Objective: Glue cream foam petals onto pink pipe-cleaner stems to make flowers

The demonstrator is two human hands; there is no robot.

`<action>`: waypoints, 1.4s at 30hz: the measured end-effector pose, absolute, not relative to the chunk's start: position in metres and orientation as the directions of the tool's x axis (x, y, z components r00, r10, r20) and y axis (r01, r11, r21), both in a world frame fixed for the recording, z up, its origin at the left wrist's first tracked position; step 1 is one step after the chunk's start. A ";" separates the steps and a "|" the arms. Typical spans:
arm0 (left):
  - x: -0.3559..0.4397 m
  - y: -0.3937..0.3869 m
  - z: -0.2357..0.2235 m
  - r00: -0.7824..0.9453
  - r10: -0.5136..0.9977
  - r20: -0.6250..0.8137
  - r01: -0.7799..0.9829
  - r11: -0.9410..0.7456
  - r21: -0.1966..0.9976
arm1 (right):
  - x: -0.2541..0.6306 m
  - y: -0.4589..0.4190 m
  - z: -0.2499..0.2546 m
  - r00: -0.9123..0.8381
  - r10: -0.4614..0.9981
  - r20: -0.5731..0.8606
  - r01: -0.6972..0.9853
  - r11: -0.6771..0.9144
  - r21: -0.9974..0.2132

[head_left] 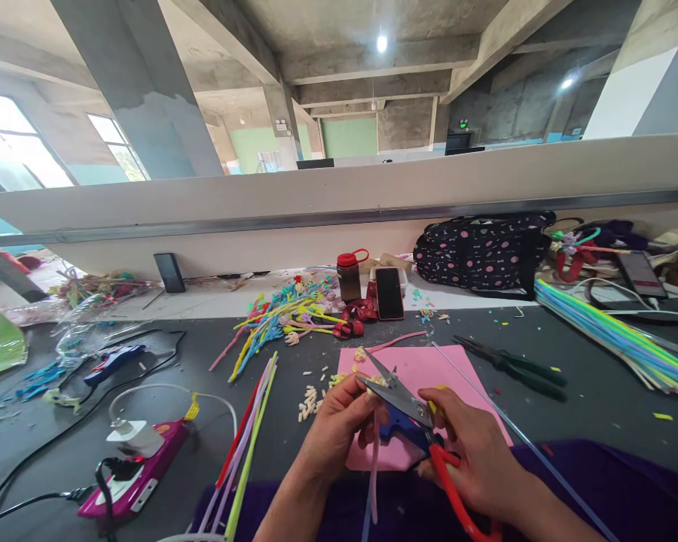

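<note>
My left hand [343, 423] pinches a pink pipe-cleaner stem [375, 482] that hangs down from its fingers, with a small cream-coloured bit at the top. My right hand [474, 444] grips red-handled scissors [410, 403], their blades spread and pointing left at the cream bit by my left fingertips. Whether the blades touch it, I cannot tell. Under both hands lies a pink foam-like sheet [457, 369], and a blue tool [404, 427], partly hidden by the scissors, rests on it. Small cream cut pieces [310, 403] lie left of the sheet.
Green-handled pliers [511, 367] lie to the right. Pipe cleaners are bundled at right [615, 331] and heaped at the back [288, 309]. A magenta power strip [138, 474] with cords and a blue glue gun [113, 365] sit left. Behind stand a bottle [349, 278], a phone [389, 293] and a bag [480, 256].
</note>
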State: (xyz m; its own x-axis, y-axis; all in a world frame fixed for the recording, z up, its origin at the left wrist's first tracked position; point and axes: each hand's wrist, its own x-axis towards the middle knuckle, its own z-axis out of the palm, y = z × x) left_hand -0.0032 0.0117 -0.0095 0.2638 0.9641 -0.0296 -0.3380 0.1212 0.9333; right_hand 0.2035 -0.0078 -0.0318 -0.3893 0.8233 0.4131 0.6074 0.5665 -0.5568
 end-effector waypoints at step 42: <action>-0.006 0.013 -0.016 0.290 0.957 0.018 -0.345 0.087 0.935 | 0.204 -0.010 -0.042 -0.416 0.796 0.440 0.547 0.605 -0.578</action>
State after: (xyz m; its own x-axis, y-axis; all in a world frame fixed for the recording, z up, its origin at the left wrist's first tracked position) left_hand -0.0056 0.0125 -0.0163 0.2898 0.9569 0.0183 -0.3448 0.0865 0.9347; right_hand 0.2038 -0.0097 -0.0419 -0.4160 0.7959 0.4399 0.5470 0.6055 -0.5781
